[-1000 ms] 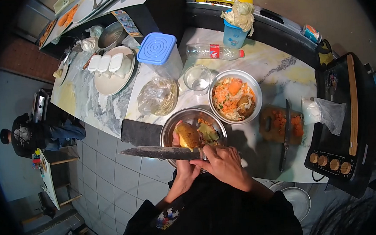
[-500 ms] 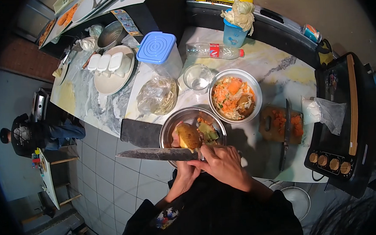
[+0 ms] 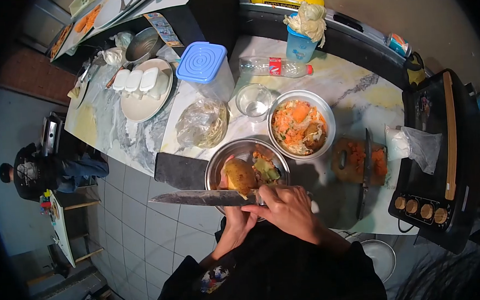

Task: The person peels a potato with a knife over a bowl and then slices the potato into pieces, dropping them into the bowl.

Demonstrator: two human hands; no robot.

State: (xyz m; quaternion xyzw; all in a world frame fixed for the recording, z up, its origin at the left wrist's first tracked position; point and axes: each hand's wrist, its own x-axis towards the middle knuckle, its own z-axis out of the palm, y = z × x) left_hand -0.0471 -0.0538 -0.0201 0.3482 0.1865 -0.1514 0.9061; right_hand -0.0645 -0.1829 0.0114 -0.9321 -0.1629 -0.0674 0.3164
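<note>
My left hand (image 3: 237, 219) is closed around a potato (image 3: 240, 176), partly peeled, above a steel bowl (image 3: 210, 158). The knife hides part of that hand. In my right hand (image 3: 287, 205) is the handle of a large knife (image 3: 199, 198), its long blade pointing left and lying across the near side of the potato. A strip of peel (image 3: 244, 194) hangs at the blade. Inside the steel bowl are scraps and peelings (image 3: 266, 169). Just beyond it stands a metal bowl (image 3: 331, 123) of shredded vegetables (image 3: 293, 126).
A second knife (image 3: 367, 164) lies over a cutting board (image 3: 340, 172) with chopped orange pieces. Toaster oven (image 3: 430, 155) at right; glass (image 3: 253, 101), plastic bottle (image 3: 276, 66), lidded container (image 3: 204, 64) and bag of sprouts (image 3: 202, 123) behind. A person (image 3: 49, 170) stands far left.
The potato has turned slightly in my left hand, and a peel strip now hangs lower at the blade. The view has shifted a little; the knife stays against the potato.
</note>
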